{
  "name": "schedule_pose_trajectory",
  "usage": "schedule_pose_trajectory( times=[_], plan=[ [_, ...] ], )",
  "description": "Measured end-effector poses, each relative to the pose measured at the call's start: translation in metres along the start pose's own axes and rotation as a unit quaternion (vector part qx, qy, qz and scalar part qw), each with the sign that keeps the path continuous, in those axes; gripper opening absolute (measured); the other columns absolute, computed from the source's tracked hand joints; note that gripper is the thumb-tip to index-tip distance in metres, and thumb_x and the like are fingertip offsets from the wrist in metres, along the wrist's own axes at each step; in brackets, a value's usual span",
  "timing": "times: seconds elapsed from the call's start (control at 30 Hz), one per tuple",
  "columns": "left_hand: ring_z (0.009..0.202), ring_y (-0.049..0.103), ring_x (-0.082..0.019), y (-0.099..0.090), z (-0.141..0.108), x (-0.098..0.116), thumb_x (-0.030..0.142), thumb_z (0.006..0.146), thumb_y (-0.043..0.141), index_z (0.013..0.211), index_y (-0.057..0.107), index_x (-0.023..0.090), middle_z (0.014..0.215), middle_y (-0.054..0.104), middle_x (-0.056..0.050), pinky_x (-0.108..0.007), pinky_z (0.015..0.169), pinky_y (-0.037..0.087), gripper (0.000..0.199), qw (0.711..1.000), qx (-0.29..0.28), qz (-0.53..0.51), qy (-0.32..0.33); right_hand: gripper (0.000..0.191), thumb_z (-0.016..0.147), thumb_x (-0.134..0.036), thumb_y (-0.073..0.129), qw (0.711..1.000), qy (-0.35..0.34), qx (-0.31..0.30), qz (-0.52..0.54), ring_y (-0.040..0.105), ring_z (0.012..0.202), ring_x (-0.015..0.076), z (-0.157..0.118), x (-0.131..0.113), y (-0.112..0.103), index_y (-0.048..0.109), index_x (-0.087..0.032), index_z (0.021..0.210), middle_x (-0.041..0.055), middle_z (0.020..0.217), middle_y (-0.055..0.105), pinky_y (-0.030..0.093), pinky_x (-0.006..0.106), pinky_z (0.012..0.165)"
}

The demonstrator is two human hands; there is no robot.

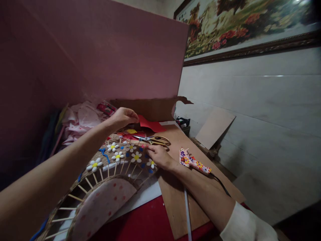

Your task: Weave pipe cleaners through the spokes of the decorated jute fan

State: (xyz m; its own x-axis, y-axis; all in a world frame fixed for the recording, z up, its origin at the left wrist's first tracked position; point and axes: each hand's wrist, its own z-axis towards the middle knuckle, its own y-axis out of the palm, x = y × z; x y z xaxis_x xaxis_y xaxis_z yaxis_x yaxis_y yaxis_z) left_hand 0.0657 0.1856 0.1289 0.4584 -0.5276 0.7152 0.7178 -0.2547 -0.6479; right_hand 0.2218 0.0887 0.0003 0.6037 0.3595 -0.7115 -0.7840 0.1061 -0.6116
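Note:
A half-round basket (100,180) made of twine and thin sticks leans at the lower left. White daisies with yellow centres, blue dots and a blue cord decorate its woven band, and spotted pale cloth covers its inner part. My left hand (122,117) is raised over the far side of the basket with its fingertips pinched together, right beside a red sheet (152,125). What lies in that pinch, if anything, is too small to make out. The fingers of my right hand (160,156) close on the right end of the basket's woven band, near a small red piece.
Gold-handled scissors (160,140) lie just beyond my right hand. A flower-patterned glue gun (193,162) with a black cord rests on the brown board (175,207). Near my right forearm is a metal strip (187,214). Pink cloth (82,117) is heaped at the left.

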Motion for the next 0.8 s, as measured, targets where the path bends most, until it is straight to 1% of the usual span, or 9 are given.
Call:
schedule_pose_trajectory(
  times=[0.1, 0.2, 0.27, 0.33, 0.4, 0.47, 0.53, 0.63, 0.8],
  plan=[
    [0.066, 0.055, -0.013, 0.014, -0.034, 0.028, 0.016, 0.076, 0.051, 0.077, 0.062, 0.012, 0.072, 0.063, -0.001, -0.025, 0.062, 0.041, 0.012, 0.996, 0.06, 0.042, 0.043, 0.024, 0.084, -0.022, 0.048, 1.0, 0.013, 0.014, -0.015, 0.058, 0.066, 0.0151, 0.0, 0.0, -0.005, 0.07, -0.016, 0.075, 0.0017, 0.069, 0.067, 0.042, 0.022, 0.06],
    [0.065, 0.053, -0.016, 0.043, -0.087, 0.044, 0.018, 0.078, 0.052, 0.067, 0.061, 0.015, 0.066, 0.061, -0.003, -0.029, 0.064, 0.04, 0.015, 0.99, 0.07, 0.096, 0.07, 0.024, 0.084, -0.018, 0.046, 0.998, 0.026, 0.053, -0.027, 0.06, 0.076, 0.0169, 0.001, -0.002, -0.013, 0.07, -0.016, 0.087, 0.0046, 0.081, 0.069, 0.044, 0.025, 0.07],
    [0.064, 0.051, -0.019, 0.066, -0.123, 0.044, 0.021, 0.078, 0.055, 0.06, 0.059, 0.016, 0.062, 0.058, -0.004, -0.034, 0.065, 0.039, 0.019, 0.983, 0.075, 0.149, 0.072, 0.026, 0.084, -0.017, 0.045, 0.996, 0.03, 0.073, -0.032, 0.061, 0.082, 0.0176, 0.004, -0.005, -0.019, 0.069, -0.016, 0.095, 0.0064, 0.089, 0.069, 0.044, 0.027, 0.075],
    [0.077, 0.054, -0.024, 0.085, -0.153, 0.036, 0.02, 0.081, 0.052, 0.075, 0.063, 0.017, 0.079, 0.063, -0.008, -0.038, 0.071, 0.04, 0.012, 0.948, 0.073, 0.291, 0.103, 0.027, 0.084, -0.016, 0.044, 0.996, 0.029, 0.077, -0.034, 0.061, 0.084, 0.018, 0.009, -0.008, -0.023, 0.068, -0.016, 0.098, 0.0073, 0.091, 0.069, 0.045, 0.029, 0.078],
    [0.088, 0.054, -0.028, 0.097, -0.174, 0.023, 0.023, 0.081, 0.056, 0.084, 0.064, 0.018, 0.092, 0.064, -0.01, -0.043, 0.076, 0.04, 0.01, 0.919, 0.093, 0.369, 0.102, 0.029, 0.084, -0.015, 0.044, 0.997, 0.021, 0.068, -0.033, 0.061, 0.087, 0.0179, 0.016, -0.01, -0.024, 0.067, -0.015, 0.1, 0.0073, 0.094, 0.069, 0.046, 0.03, 0.08],
    [0.104, 0.05, -0.032, 0.102, -0.185, 0.009, 0.027, 0.077, 0.063, 0.099, 0.062, 0.018, 0.109, 0.062, -0.011, -0.046, 0.084, 0.038, 0.024, 0.904, 0.108, 0.404, 0.093, 0.032, 0.083, -0.012, 0.043, 0.998, 0.007, 0.055, -0.029, 0.061, 0.093, 0.0172, 0.023, -0.011, -0.021, 0.066, -0.015, 0.104, 0.0074, 0.102, 0.068, 0.046, 0.03, 0.083],
    [0.113, 0.045, -0.035, 0.104, -0.19, -0.004, 0.032, 0.074, 0.066, 0.108, 0.06, 0.017, 0.12, 0.058, -0.013, -0.049, 0.089, 0.035, 0.038, 0.893, 0.141, 0.42, 0.078, 0.035, 0.083, -0.011, 0.042, 0.998, -0.007, 0.05, -0.026, 0.059, 0.1, 0.0165, 0.028, -0.011, -0.016, 0.063, -0.015, 0.112, 0.0083, 0.111, 0.065, 0.045, 0.03, 0.088],
    [0.113, 0.046, -0.036, 0.105, -0.194, -0.017, 0.035, 0.073, 0.066, 0.109, 0.062, 0.016, 0.121, 0.059, -0.014, -0.051, 0.091, 0.033, 0.04, 0.888, 0.159, 0.425, 0.074, 0.04, 0.085, -0.012, 0.04, 0.998, -0.022, 0.055, -0.028, 0.058, 0.104, 0.0157, 0.031, -0.007, -0.007, 0.058, -0.015, 0.12, 0.0087, 0.116, 0.063, 0.043, 0.03, 0.091],
    [0.111, 0.049, -0.034, 0.107, -0.2, -0.023, 0.031, 0.071, 0.067, 0.107, 0.064, 0.019, 0.117, 0.061, -0.014, -0.049, 0.093, 0.034, 0.038, 0.898, 0.16, 0.401, 0.078, 0.037, 0.088, -0.016, 0.039, 0.996, -0.046, 0.059, -0.047, 0.059, 0.099, 0.0171, 0.027, -0.002, -0.001, 0.06, -0.019, 0.118, 0.0074, 0.11, 0.066, 0.042, 0.033, 0.091]
  ],
)
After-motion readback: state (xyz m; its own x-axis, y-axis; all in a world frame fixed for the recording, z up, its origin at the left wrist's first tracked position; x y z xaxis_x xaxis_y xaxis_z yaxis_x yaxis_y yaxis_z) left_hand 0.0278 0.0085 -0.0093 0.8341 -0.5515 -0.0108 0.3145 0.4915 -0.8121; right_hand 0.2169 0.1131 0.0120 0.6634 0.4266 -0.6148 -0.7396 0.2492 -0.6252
